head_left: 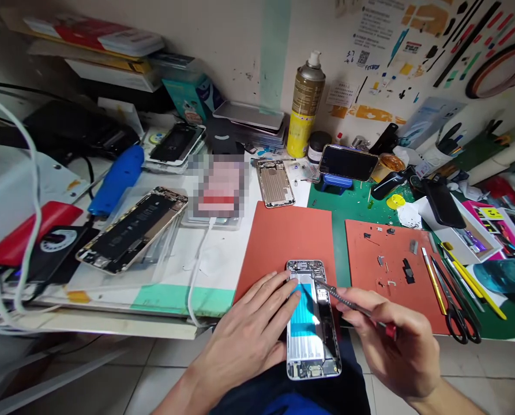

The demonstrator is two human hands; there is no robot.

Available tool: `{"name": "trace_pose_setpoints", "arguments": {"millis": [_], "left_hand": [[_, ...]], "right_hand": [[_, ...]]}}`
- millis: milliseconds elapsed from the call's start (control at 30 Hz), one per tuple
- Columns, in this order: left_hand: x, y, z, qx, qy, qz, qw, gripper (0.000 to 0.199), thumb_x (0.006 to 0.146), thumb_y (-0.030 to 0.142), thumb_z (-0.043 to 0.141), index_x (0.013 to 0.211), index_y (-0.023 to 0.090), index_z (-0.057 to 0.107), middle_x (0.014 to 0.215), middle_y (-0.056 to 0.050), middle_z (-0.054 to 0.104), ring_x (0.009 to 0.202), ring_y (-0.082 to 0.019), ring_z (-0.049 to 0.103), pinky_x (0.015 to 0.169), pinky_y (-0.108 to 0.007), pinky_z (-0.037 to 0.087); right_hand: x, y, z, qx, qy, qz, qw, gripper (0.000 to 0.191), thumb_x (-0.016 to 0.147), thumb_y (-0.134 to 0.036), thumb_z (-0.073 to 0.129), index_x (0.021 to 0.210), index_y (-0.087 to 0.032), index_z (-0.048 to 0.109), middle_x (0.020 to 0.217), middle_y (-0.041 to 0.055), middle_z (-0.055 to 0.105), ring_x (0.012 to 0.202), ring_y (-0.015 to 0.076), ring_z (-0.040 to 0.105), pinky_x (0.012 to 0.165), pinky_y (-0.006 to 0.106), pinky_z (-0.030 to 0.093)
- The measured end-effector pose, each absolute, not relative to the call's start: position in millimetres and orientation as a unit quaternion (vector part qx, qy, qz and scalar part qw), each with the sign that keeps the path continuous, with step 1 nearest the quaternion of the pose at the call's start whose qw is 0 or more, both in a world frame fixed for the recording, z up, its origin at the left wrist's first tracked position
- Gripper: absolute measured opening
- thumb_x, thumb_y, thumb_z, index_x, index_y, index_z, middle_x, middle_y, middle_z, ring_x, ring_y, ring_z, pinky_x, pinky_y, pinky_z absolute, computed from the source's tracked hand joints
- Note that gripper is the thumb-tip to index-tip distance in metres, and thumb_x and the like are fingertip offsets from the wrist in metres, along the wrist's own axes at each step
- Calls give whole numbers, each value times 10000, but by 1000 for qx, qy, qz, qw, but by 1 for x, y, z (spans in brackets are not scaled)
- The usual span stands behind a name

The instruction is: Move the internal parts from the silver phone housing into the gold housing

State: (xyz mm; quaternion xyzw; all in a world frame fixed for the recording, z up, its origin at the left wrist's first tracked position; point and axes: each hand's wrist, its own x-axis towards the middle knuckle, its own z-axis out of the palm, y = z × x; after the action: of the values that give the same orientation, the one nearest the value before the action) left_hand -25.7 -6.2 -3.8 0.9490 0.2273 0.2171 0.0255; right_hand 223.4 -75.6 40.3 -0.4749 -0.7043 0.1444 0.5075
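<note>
An opened phone (pixel 307 346) lies at the near edge of the red mat, its lower end reaching past the edge. Its inside shows a bright metal frame, a blue strip and small boards. My left hand (pixel 251 328) grips it from the left, fingertips over the blue strip and thumb low at its side. In my right hand (pixel 398 337) is a slim screwdriver (pixel 341 298) with a knurled dark shaft and a red end, pinched between thumb and fingers. Its tip meets the upper right part of the phone's inside; the exact contact spot is too small to tell.
A second red mat (pixel 382 276) carries small phone parts; scissors (pixel 458 314) and yellow tweezers (pixel 473 282) lie at its right. Leftward are another opened phone (pixel 131 230) and a white cable (pixel 196 271). A bare housing (pixel 277 183) and a spray can (pixel 304 106) stand behind.
</note>
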Motion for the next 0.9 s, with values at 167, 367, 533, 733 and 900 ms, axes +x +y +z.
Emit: {"name": "trace_pose_setpoints", "arguments": {"millis": [167,367,533,733,900], "left_hand": [[-26,-5,-4,942,233,237,51,473,970,261,655,1404,73,638,1472,-180,669,1452,-340,548,1155,-495,553],[-25,-5,-3,939,235,247,44,402,988,256,586,1345,90,667,1451,-174,686,1416,-348,597,1126,-494,580],[-26,-5,-5,939,234,247,41,401,1002,253,561,1350,82,663,1464,-168,690,1405,-335,616,1098,-468,602],[-27,-5,-6,939,239,244,37,402,1013,275,572,1357,91,669,1482,-157,684,1440,-324,593,1124,-449,586],[-26,-4,-3,937,241,252,26,388,1012,257,540,1330,90,687,1458,-140,705,1402,-321,626,1099,-441,601]], "right_hand": [[232,-52,43,-334,-871,-29,359,226,1023,-25,484,1052,-157,665,1076,182,838,847,217,814,709,331,707],[230,-30,58,-219,-932,-152,247,287,972,-76,456,969,-121,739,974,191,837,967,266,812,838,373,703],[224,-24,56,-201,-939,-160,227,308,970,-101,442,1039,-87,742,941,193,833,866,265,804,774,367,683],[221,-23,53,-200,-939,-166,224,303,971,-114,457,1037,-94,752,925,180,828,848,251,779,746,355,662],[221,-22,53,-197,-940,-167,224,323,959,-101,438,1028,-93,753,912,175,833,833,255,790,738,355,661]]}}
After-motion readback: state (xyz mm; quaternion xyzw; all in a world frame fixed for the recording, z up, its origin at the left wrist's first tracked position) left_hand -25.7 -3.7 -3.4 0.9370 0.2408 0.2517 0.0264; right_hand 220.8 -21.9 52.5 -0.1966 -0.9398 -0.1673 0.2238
